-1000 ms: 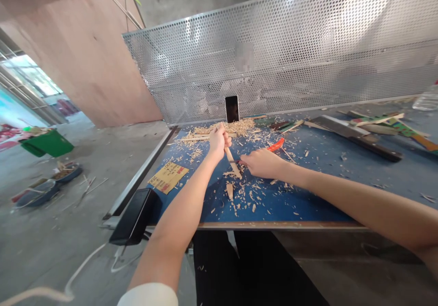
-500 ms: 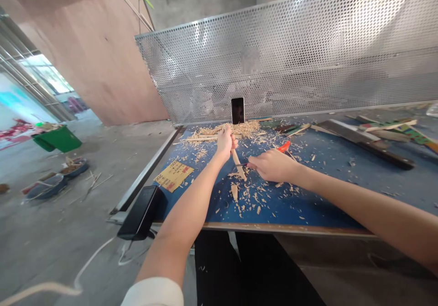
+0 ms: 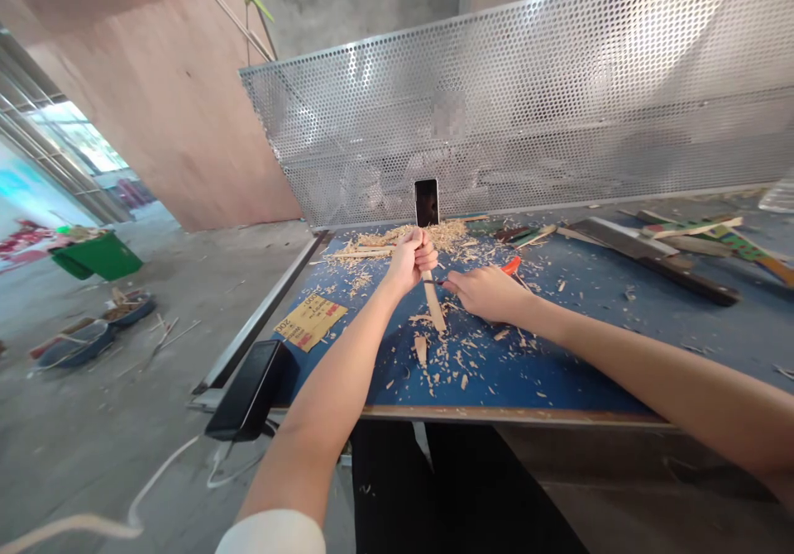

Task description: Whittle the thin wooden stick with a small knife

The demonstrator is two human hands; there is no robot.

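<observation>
My left hand (image 3: 413, 261) is closed around the upper end of a pale wooden strip (image 3: 435, 306), which slants down toward me with its lower end near the tabletop. In my right hand (image 3: 480, 291) is a knife with an orange handle (image 3: 512, 265); the handle's end sticks out behind the fist. Its dark blade (image 3: 436, 282) reaches left across the strip, just below my left hand. Wood shavings (image 3: 456, 360) and a small wood chip (image 3: 421, 350) lie on the blue tabletop (image 3: 388, 364) beneath.
A phone (image 3: 427, 202) leans upright against a perforated metal panel (image 3: 527, 99), behind heaped shavings. Yellow sandpaper (image 3: 311, 321) lies left, near a black box (image 3: 248, 389) at the table edge. A handsaw (image 3: 654, 258) and painted wood pieces (image 3: 732, 240) lie right.
The knife blade has moved up the strip, closer to my left hand, as my right hand shifted slightly away from me. My left hand keeps its hold. The view has shifted slightly.
</observation>
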